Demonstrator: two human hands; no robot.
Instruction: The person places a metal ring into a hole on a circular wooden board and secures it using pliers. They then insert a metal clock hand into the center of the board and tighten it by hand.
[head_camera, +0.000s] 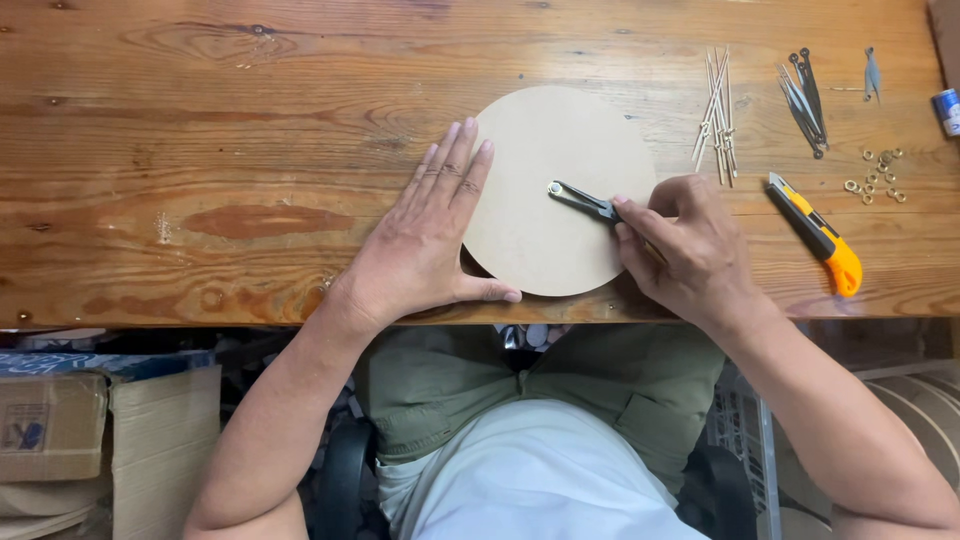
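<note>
Round disc (545, 150), pale tan, thin & flat, is lying near the front edge of a knotty wooden surface (200, 120), approx. centre of view. Below the edge, the person's green clothing and a chair are showing.

Left hand (430, 245) is pressing flat on the disc's left rim, fingers spread slightly, thumb along the lower edge. Right hand (685, 245) is pinching a dark metal clock hand (580, 198) w/ thumb and fingers closed on its outer end; its ringed end is sitting at the disc's centre.

To the right: bundle of pale thin sticks (718, 115), more dark clock hands (805, 100), small brass rings (875, 178), and an orange-yellow utility knife (820, 235). Brown cardboard boxes (100, 430) are sitting bottom left under the surface.
</note>
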